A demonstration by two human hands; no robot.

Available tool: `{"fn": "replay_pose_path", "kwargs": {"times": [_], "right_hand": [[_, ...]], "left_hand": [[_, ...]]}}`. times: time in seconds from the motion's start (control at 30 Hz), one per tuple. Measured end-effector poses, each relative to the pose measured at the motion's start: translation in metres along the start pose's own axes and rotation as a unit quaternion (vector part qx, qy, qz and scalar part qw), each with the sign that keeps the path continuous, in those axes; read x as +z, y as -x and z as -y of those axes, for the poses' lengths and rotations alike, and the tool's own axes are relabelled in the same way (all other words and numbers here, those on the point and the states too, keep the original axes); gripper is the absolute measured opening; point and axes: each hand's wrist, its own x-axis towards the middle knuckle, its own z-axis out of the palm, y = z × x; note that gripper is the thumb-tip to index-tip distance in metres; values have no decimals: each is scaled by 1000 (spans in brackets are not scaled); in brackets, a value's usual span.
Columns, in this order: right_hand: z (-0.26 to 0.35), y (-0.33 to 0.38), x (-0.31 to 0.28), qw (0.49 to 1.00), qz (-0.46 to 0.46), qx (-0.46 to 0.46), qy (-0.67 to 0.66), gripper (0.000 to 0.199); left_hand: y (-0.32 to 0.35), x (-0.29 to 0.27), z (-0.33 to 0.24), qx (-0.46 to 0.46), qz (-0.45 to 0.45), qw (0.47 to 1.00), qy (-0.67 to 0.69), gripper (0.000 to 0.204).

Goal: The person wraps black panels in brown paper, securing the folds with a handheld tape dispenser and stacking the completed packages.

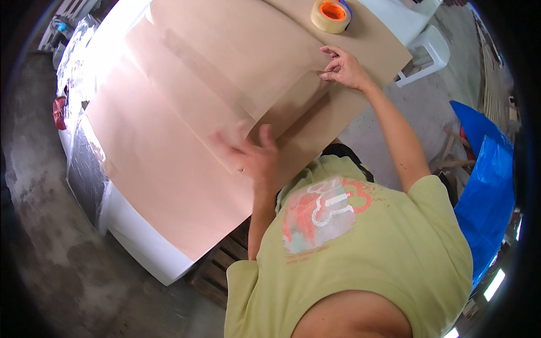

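With the right hand narrowed to a pinch, seems to hold the raised edge of a flap of brown paper. With the left hand loosely spread and blurred (cannot tell whether gripping or only brushing the paper), hovers or rests near the flap's other end. Brown paper spread broadly over a white panel, close against the green shirt. Just beyond the right hand, on the paper: a tape roll, cream with an orange core, near the fingers but apart from the flap. Past the paper's right side, a white plastic stool; farther right, a blue sheet near a wooden frame. At the left, see-through plastic sheeting draped along the white panel, beside a red lamp-like piece. Below the near corner, dark slatted wood, partly hidden.
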Motion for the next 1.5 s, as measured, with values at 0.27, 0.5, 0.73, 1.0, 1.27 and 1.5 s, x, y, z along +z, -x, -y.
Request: {"fn": "replay_pose_path", "kwargs": {"times": [0.27,0.5,0.73,1.0,1.27,1.5], "right_hand": [[13,-8,-12,996,53,-9,73,20],[5,17,8,883,237,-369,166,77],[-23,-18,-8,805,235,-489,240,82],[-34,-26,-19,802,247,-472,270,83],[-81,-75,-82,963,165,-142,-160,67],[-112,-136,-68,934,-67,207,-283,63]], "left_hand": [[46,43,-49,-12,357,926,-126,55],[45,88,-84,-210,216,931,-207,45],[20,116,-82,-400,60,849,-340,99],[2,111,-66,-481,28,800,-358,120],[-3,111,-52,-516,48,762,-389,118],[-15,122,-56,-501,38,780,-372,115]]}}
